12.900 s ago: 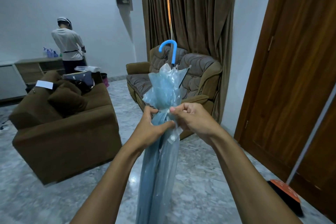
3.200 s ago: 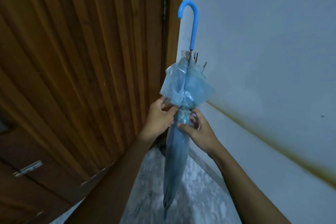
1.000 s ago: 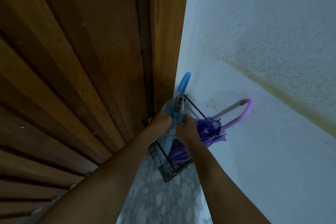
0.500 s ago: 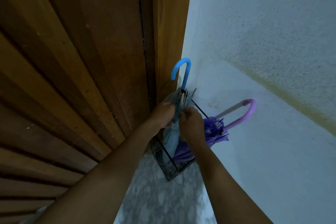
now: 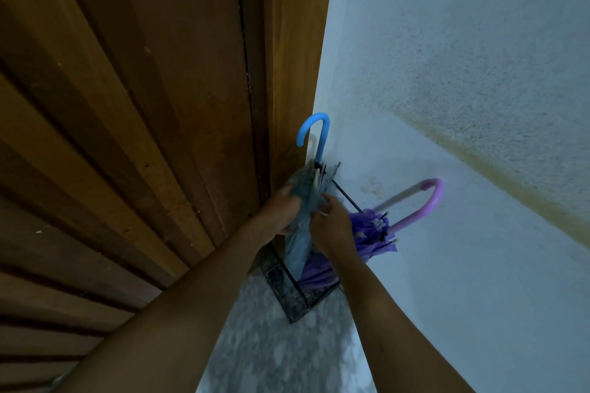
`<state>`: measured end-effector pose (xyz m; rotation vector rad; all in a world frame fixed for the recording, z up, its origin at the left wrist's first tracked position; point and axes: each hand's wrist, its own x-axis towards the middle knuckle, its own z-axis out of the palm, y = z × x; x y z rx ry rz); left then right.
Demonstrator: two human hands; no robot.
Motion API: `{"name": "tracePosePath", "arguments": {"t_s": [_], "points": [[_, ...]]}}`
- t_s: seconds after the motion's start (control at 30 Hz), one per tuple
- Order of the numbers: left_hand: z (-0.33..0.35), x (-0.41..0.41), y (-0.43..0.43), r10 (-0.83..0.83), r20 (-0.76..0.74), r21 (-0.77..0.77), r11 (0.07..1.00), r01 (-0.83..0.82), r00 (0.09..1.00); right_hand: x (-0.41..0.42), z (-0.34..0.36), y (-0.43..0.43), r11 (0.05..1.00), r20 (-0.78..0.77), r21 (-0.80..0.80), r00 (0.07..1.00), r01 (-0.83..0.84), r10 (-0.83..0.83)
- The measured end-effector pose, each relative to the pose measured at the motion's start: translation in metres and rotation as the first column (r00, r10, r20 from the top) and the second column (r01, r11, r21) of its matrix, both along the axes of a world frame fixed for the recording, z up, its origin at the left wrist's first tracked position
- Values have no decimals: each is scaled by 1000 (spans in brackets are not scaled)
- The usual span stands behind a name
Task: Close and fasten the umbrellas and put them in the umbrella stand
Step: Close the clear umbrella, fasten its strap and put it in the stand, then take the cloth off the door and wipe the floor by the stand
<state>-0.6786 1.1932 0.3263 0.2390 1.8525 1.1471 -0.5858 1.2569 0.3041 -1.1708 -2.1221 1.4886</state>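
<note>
The blue umbrella (image 5: 300,246), closed, with a bright blue hooked handle, stands upright inside the black wire umbrella stand (image 5: 289,295) in the corner. My left hand (image 5: 282,212) grips its folded canopy from the left. My right hand (image 5: 332,226) holds the canopy from the right, fingers pinched at the fabric. A purple umbrella (image 5: 367,239) with a pink hooked handle leans in the same stand, tilted to the right behind my right hand. The lower part of both umbrellas sits inside the stand.
A brown wooden door (image 5: 143,137) fills the left side, its frame meeting a pale wall (image 5: 463,105) on the right. The stand sits on a grey marbled floor (image 5: 281,354) in the narrow corner between them.
The blue umbrella has come more upright in the stand, its handle rising higher against the wall. Both hands have stayed on its canopy; the purple umbrella has not moved.
</note>
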Motion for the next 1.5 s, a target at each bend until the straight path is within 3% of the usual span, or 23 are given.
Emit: {"name": "tracePosePath", "arguments": {"t_s": [0.33,0.47,0.73,0.93,1.1,1.27,1.5], "points": [[58,7,-47,6,26,-51,999,-4,1000,16,63,-13,1000,87,-6,996,-9,10],[124,13,-88,6,-34,-71,997,-8,999,25,128,-38,997,88,32,994,-70,66],[319,41,-252,117,-250,-61,989,-136,961,52,318,-152,921,40,129,930,-367,365],[437,85,-379,300,-432,31,947,-319,850,60,443,-254,861,-188,65,841,-504,506],[499,132,-468,472,-527,122,865,-487,707,64,509,-332,748,-254,84,712,-658,655],[522,183,-552,557,-581,172,797,-579,594,77,538,-398,613,-300,72,570,-786,765],[540,230,-642,672,-676,257,599,-758,302,85,562,-497,443,-325,134,384,-886,865]]}}
